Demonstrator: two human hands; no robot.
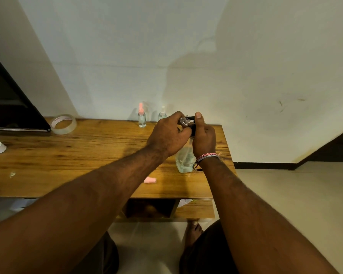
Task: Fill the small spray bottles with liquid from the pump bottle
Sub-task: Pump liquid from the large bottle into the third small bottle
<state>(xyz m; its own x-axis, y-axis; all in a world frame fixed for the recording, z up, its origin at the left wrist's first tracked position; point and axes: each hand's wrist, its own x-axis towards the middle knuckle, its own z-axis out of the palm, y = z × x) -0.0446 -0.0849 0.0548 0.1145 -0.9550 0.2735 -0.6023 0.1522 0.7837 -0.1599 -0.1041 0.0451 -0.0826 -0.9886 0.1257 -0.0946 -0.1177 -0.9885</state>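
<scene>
Filling step under way. Pump bottle point(184, 159) stands near table's right edge. Left hand point(167, 135) grips an uncapped small spray bottle point(183, 122) at the nozzle; right hand point(203, 135) wraps the pump head, thumb on top. Next, likely: press pump, mouth kept aligned.

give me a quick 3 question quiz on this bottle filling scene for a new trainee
1. True or false: the pink cap lies loose on the table.
2. What does the left hand hold at the spout of the pump bottle?
A. a roll of tape
B. a small clear bottle
C. a pink cap
3. How many small spray bottles stand by the wall, and what colour are their tops?

Key
1. True.
2. B: the small open bottle; the right hand grips the pump head.
3. Two: the pink-topped bottle and the white-topped bottle.
</scene>
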